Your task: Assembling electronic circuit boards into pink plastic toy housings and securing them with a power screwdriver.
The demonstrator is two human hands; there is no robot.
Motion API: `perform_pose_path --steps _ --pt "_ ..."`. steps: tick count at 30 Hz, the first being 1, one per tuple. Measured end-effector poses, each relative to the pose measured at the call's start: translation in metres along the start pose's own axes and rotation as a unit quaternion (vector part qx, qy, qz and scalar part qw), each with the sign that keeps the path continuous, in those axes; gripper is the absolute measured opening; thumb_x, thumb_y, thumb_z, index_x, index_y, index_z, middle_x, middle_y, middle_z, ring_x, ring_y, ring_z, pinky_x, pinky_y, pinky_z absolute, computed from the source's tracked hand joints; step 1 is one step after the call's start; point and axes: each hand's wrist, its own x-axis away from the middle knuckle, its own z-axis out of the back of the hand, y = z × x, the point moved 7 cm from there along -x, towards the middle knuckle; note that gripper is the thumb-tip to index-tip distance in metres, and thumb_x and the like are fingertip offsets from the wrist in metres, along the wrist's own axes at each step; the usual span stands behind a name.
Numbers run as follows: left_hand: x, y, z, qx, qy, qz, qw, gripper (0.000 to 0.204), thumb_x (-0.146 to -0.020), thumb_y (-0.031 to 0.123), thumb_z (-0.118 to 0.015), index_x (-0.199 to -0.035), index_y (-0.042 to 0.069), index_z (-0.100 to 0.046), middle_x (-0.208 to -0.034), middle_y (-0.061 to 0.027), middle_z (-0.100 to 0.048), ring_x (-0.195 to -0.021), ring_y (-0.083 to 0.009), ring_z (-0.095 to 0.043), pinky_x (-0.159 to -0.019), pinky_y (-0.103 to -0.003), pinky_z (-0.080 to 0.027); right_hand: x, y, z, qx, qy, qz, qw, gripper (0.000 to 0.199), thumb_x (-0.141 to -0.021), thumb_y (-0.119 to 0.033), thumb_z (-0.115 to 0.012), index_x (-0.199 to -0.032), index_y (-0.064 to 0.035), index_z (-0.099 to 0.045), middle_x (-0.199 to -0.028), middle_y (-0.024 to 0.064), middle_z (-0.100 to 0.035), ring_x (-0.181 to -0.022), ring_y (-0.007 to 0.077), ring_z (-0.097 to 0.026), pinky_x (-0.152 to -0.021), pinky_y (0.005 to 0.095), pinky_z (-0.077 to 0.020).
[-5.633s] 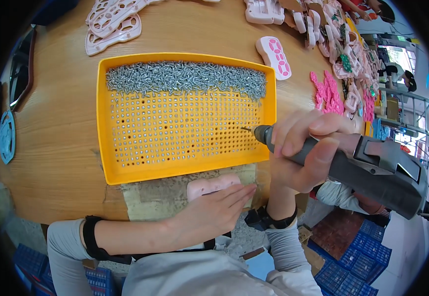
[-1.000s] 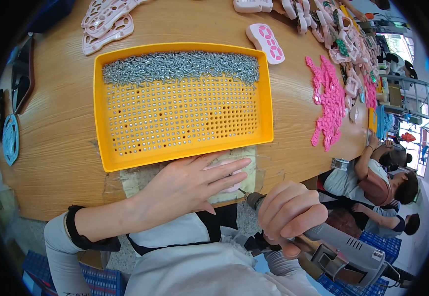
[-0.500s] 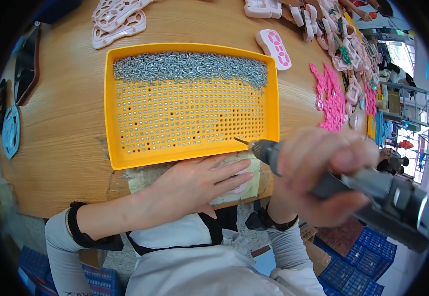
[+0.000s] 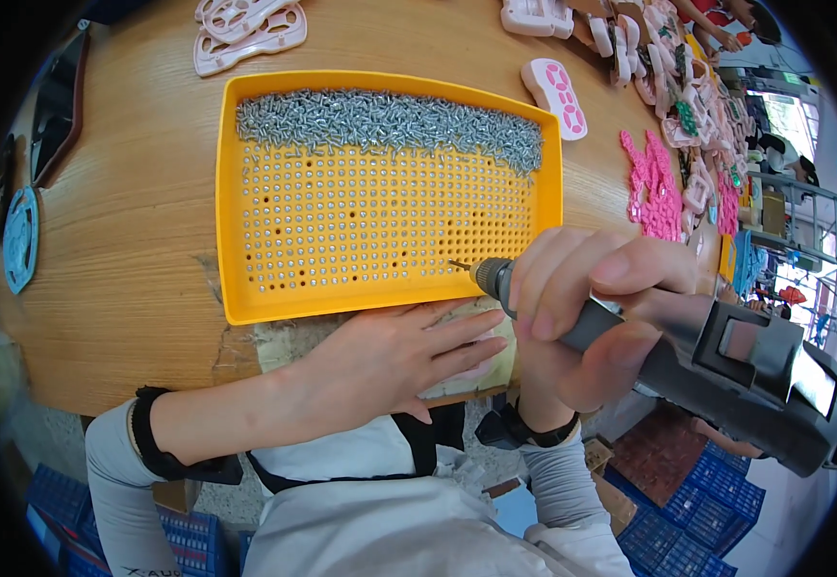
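1. gripping the dark driver [image 4: 688, 380]: our right hand [image 4: 563, 288], fingers and thumb curled round it; bit [image 4: 461, 265] over the lower right of the yellow tray [image 4: 223, 202].
2. our left hand [image 4: 390, 356]: fingers spread, over a pink part [image 4: 480, 371], mostly hidden; we cannot tell if it presses.
3. tray, on the table [image 4: 130, 317] before us: loose screws [image 4: 390, 120] heaped along its far side.
4. pink-and-white casing [image 4: 555, 96], just beside its far right corner.

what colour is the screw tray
The tray is bright yellow-orange, seen best in the head view.
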Motion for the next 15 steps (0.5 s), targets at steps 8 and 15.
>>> perform_pose_path --steps 8,15 --pt "0.005 0.000 0.002 0.031 -0.004 -0.010 0.999 0.085 -0.062 0.039 -0.072 -0.135 0.008 -0.040 -0.138 -0.0045 -0.038 -0.128 -0.0217 -0.035 -0.108 -0.035 -0.028 -0.002 0.002 -0.010 0.075 -0.034 0.013 0.997 0.028 -0.075 -0.009 -0.067 -0.096 -0.0005 -0.050 -0.066 0.0076 -0.055 -0.053 0.0156 -0.051 -0.050 0.0276 -0.0408" --pt "0.002 -0.003 -0.003 0.037 -0.005 0.000 0.999 0.090 -0.056 0.030 -0.079 -0.134 0.007 -0.040 -0.139 -0.0074 -0.039 -0.128 -0.0240 -0.037 -0.106 -0.036 -0.032 0.005 -0.062 -0.016 -0.017 0.031 0.086 0.996 0.026 -0.087 -0.025 -0.059 -0.093 -0.0025 -0.048 -0.060 0.0054 -0.051 -0.045 0.0162 -0.048 -0.043 0.0274 -0.0401"
